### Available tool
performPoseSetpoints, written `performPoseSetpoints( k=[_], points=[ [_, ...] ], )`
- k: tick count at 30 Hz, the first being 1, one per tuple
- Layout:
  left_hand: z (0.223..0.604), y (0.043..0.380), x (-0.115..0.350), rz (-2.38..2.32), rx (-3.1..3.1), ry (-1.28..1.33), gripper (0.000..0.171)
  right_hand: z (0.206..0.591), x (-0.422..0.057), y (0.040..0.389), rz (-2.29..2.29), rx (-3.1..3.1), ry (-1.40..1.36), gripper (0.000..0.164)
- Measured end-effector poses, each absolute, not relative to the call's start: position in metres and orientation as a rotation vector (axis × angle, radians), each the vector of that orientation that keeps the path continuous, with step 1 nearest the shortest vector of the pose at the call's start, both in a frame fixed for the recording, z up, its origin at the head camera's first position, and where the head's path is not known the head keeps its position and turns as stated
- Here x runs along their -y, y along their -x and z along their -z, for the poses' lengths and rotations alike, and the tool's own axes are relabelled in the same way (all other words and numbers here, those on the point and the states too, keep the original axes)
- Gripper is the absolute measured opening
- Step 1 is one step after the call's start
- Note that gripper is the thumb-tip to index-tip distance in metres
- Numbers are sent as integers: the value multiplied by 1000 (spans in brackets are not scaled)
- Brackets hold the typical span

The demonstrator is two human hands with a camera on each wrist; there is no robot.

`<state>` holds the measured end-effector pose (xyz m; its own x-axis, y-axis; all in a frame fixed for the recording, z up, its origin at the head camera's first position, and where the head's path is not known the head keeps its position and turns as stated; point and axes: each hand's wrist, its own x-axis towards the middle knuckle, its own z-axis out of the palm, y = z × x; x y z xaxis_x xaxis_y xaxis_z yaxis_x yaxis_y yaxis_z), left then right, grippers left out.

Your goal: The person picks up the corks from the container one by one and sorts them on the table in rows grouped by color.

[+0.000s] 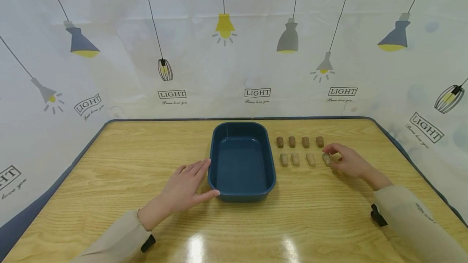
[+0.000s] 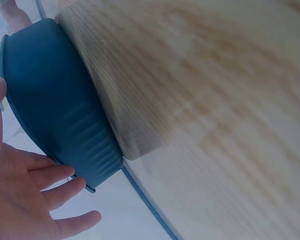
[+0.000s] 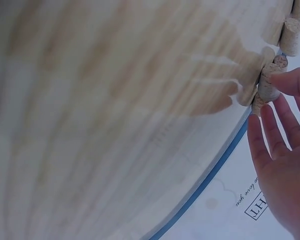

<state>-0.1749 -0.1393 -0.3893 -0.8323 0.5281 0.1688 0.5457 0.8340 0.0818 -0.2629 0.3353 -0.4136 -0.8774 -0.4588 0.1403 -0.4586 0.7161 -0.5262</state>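
A dark blue rectangular tub (image 1: 241, 196) stands in the middle of the wooden table. At its left side my left hand (image 1: 186, 188) rests with straight fingers, the thumb and fingertips touching the rim; the left wrist view shows the same hand (image 2: 27, 192) along the tub's ribbed wall (image 2: 60, 100). To the right of the tub lie two rows of corks, browner ones behind and paler ones in front. My right hand (image 1: 349, 161) pinches the rightmost pale cork (image 1: 326, 159) between thumb and fingers. That pale cork (image 3: 267, 87) shows beside the thumb in the right wrist view.
Behind the held cork sits a brown cork (image 1: 319, 141), in line with another brown cork (image 1: 305, 142). A pale cork (image 1: 310, 160) lies just left of my right fingers. The table (image 1: 146, 141) ends at a dark blue edge against a lamp-printed backdrop (image 1: 204, 72).
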Motion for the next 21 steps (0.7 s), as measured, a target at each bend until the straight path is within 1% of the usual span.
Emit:
performPoseSetpoints(
  k=[7, 13, 21],
  points=[
    [389, 175, 139, 196, 2882, 844, 87, 414, -336, 262, 923, -2903, 765, 42],
    [389, 175, 140, 198, 2888, 842, 87, 402, -329, 255, 1040, -2871, 726, 41],
    [390, 176, 140, 194, 2877, 844, 87, 381, -316, 251, 1118, -2856, 856, 41]
  ],
)
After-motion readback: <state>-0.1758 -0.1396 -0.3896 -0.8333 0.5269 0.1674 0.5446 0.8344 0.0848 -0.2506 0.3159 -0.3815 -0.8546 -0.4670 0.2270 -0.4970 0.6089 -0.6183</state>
